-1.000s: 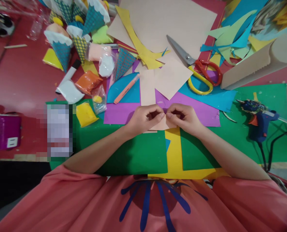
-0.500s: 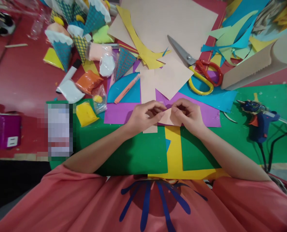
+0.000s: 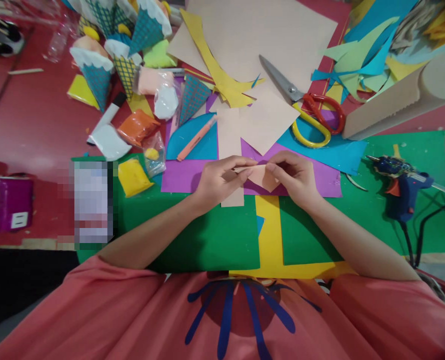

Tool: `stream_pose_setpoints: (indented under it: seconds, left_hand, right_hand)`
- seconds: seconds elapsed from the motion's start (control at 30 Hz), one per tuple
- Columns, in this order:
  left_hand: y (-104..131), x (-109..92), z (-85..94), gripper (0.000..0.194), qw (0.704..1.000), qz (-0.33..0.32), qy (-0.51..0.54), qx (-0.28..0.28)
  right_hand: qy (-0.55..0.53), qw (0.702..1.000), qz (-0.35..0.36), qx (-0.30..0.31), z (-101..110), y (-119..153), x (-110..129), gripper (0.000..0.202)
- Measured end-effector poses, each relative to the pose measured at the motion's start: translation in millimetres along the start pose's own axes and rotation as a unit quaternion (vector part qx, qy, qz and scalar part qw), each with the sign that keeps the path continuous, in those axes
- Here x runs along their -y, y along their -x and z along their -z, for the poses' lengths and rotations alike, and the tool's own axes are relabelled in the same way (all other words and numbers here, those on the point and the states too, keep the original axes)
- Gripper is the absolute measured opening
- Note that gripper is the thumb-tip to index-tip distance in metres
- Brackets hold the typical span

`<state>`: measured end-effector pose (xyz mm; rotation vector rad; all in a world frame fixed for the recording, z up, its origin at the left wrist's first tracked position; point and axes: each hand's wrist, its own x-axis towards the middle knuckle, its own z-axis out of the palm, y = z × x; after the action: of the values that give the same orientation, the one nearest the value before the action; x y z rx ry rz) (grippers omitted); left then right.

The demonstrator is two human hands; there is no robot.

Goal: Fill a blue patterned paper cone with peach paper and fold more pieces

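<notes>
Between my two hands is a small piece of peach paper (image 3: 264, 177), bent or folded, with a pointed lower edge. My left hand (image 3: 222, 180) pinches its left end between thumb and fingers. On the other side, the thumb and fingers of my right hand (image 3: 294, 177) grip its upper right part. Below the hands lie a purple sheet (image 3: 185, 175) and a peach paper strip (image 3: 230, 135). A peach paper piece with angled edges (image 3: 269, 120) rests just beyond my fingers.
Scissors (image 3: 301, 102) with red and yellow handles lie beyond my right hand. A blue glue gun (image 3: 406, 195) with a cord sits at right, near a rolled peach sheet (image 3: 383, 102). Paper ice cream cones (image 3: 97, 75), clay packets (image 3: 134, 176) and a marker (image 3: 106, 120) crowd the left.
The small peach paper has been turned and bent between my fingers; its lower edge now comes to a point. My hands stay in nearly the same place.
</notes>
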<state>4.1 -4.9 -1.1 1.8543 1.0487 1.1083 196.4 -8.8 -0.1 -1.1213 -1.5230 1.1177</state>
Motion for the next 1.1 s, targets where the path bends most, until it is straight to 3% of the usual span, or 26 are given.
stream_pose_setpoints:
  seconds: [0.27,0.6,0.77,0.97,1.1]
  left_hand:
    - [0.4,1.8,-1.2,0.015,1.000,0.003,0.030,0.004]
    - [-0.9,2.2,1.2,0.017,0.999,0.030,0.032,-0.018]
    - [0.8,1.1,1.5,0.006,0.999,-0.033,-0.007,-0.025]
    - [1.0,4.0,0.6,0.005,0.985,-0.164,-0.045,-0.012]
    - [0.5,4.3,1.9,0.004,0.981,-0.174,-0.084,0.007]
  right_hand:
    - [0.026,0.999,-0.007,0.046,0.2,0.6,1.7,0.010]
    - [0.060,0.997,0.040,0.019,0.7,0.9,1.7,0.011]
    - [0.132,0.983,0.128,0.010,0.4,3.1,2.5,0.006]
    - [0.214,0.947,0.240,0.009,-1.1,8.1,1.2,0.006]
    - [0.220,0.937,0.270,0.017,-1.9,9.5,1.6,0.012]
